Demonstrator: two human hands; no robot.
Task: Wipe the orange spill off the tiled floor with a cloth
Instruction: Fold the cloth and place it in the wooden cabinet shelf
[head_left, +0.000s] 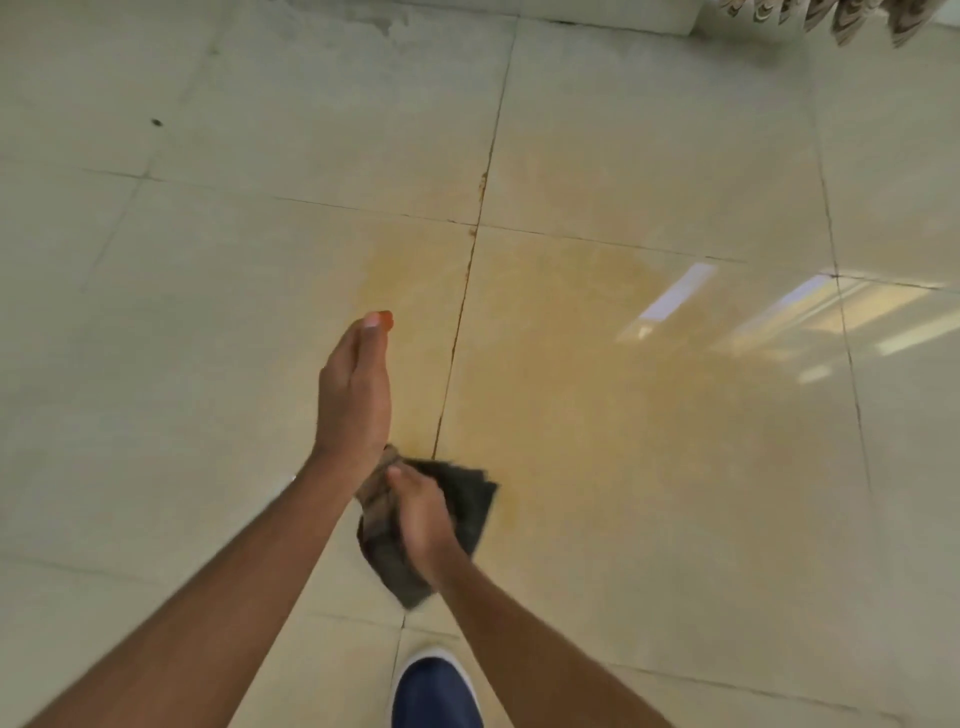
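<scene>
Head view looks down on a tiled floor (208, 312) of pale, glossy tiles. The orange spill (571, 374) lies in the middle as a thin, wide film across several tiles. It also colours the grout line (462, 312) that runs through it from near to far. Its left edge is just beyond the left hand, and to the right it fades under bright window reflections (675, 296).

The right hand (421, 514) grips the cloth (467, 504), a dark crumpled piece, with the fingers curled round its bunched upper part. The loose corners hang below and to the right of the hand. I judge that the cloth is held above the floor, at the near edge of the spill, but I cannot tell whether a corner touches the tile. Such bunching gives a firm hold and a thick pad for pressing.

The left hand (358, 384) holds nothing. Its fingers are straight and pressed together, seen edge-on and pointing far toward the spill. Its wrist is just beside the top of the cloth. Probably it is kept free to balance the body or to help spread the cloth.

A dark blue shoe (436, 696) stands on the near side of the stain, which probably keeps the sole out of the wet part. In my judgement the wiping is not yet done, because the film looks whole. The next move calls for lowering the cloth onto the near edge.
</scene>
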